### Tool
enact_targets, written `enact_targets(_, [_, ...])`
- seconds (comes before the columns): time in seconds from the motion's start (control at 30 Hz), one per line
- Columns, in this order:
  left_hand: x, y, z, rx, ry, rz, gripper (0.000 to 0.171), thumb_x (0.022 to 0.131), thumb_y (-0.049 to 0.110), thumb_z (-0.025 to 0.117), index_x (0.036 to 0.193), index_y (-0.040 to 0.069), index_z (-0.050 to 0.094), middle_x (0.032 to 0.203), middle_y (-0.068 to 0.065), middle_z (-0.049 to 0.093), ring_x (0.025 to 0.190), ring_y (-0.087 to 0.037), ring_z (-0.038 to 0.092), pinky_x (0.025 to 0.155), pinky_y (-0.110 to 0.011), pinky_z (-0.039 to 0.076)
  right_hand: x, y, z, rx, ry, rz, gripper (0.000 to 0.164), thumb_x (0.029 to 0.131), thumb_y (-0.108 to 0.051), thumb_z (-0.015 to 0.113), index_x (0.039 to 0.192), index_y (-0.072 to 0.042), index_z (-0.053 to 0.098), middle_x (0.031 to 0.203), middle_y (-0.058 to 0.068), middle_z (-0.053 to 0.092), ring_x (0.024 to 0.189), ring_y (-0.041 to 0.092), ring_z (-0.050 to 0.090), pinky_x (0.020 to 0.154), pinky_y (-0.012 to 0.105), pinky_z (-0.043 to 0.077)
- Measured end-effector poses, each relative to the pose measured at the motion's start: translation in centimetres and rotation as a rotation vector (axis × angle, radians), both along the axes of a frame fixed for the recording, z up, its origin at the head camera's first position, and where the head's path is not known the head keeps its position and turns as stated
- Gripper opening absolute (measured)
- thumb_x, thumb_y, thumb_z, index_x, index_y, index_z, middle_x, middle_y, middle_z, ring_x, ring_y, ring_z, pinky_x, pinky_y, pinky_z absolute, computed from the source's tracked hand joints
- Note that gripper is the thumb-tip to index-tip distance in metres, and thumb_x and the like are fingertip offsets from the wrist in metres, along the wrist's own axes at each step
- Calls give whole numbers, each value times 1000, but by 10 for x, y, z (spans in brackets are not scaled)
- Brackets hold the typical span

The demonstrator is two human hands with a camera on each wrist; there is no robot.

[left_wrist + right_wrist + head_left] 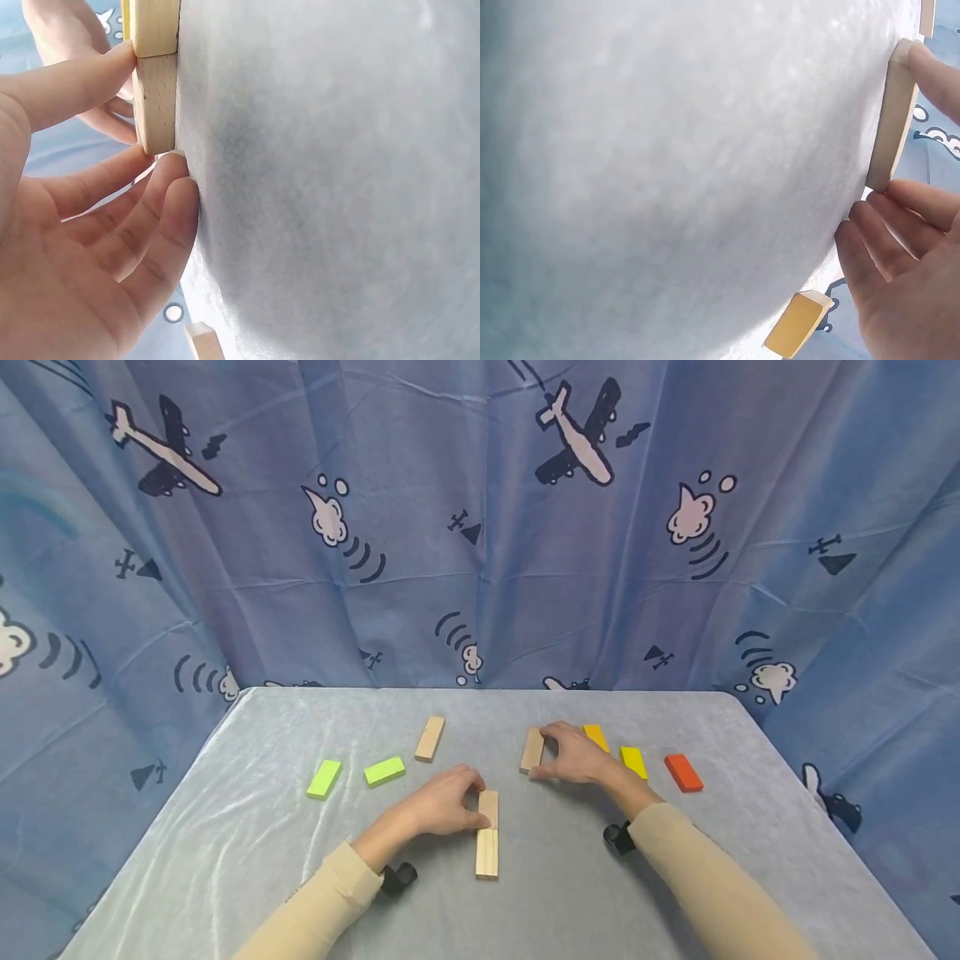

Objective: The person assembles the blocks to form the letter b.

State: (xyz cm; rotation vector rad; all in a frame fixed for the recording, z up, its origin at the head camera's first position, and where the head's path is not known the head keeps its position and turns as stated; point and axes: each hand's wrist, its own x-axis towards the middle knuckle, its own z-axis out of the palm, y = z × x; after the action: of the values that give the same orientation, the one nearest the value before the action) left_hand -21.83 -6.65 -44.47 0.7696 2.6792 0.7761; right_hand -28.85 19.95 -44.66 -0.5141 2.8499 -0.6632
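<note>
Two plain wooden blocks lie end to end in the middle of the table: a far block [489, 807] and a near block [487, 857]. My left hand [444, 805] holds the far one lengthwise, thumb by the joint between them and fingertips at its far end. In the left wrist view, the far block's end face [156, 105] sits against the other block [156, 26]. Farther right, another plain wooden block [532, 751] is pinched by its two ends between the thumb and fingers of my right hand [574, 758]. The right wrist view shows this block [894, 124] on the cloth.
Another plain block [430, 739] lies at the back, left of centre. Two green blocks [324, 779] [385, 772] are on the left. Beyond my right hand are two yellow blocks [596, 737] [633, 762] and a red block [684, 773]. A patterned blue curtain [480, 527] hangs behind the table.
</note>
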Motion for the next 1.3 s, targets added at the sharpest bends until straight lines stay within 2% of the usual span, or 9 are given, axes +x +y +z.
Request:
enact_targets(0.43, [-3, 2, 2, -15, -10, 6, 46, 85, 31, 82, 119, 6, 65, 115, -4, 62, 92, -14, 56, 83, -34, 50, -2, 1, 0, -32, 2, -5, 83, 81, -39, 83, 141, 9, 51, 144, 27, 50, 133, 43, 47, 110, 54, 39])
enact_targets(0.8, [-4, -1, 4, -11, -3, 5, 43, 88, 29, 78, 121, 3, 67, 119, -8, 66, 108, -22, 61, 96, -41, 50, -1, -3, -1, -24, 21, 1, 82, 81, -38, 84, 138, 11, 53, 140, 25, 53, 127, 41, 53, 106, 53, 43])
enact_targets(1.07, [-6, -7, 4, 41, 44, 46, 36, 93, 25, 72, 120, 1, 68, 116, -12, 67, 105, -25, 64, 89, -43, 54, 0, -1, -4, -33, 19, 1, 82, 80, -38, 84, 138, 10, 53, 140, 25, 52, 128, 41, 52, 106, 53, 44])
enact_targets(1.3, [-14, -16, 3, 74, 133, 73, 28, 95, 20, 71, 115, 1, 69, 110, -11, 70, 100, -25, 66, 85, -41, 55, -1, -1, -4, -40, 25, -3, 82, 79, -37, 84, 138, 10, 53, 141, 25, 52, 129, 41, 51, 107, 54, 42])
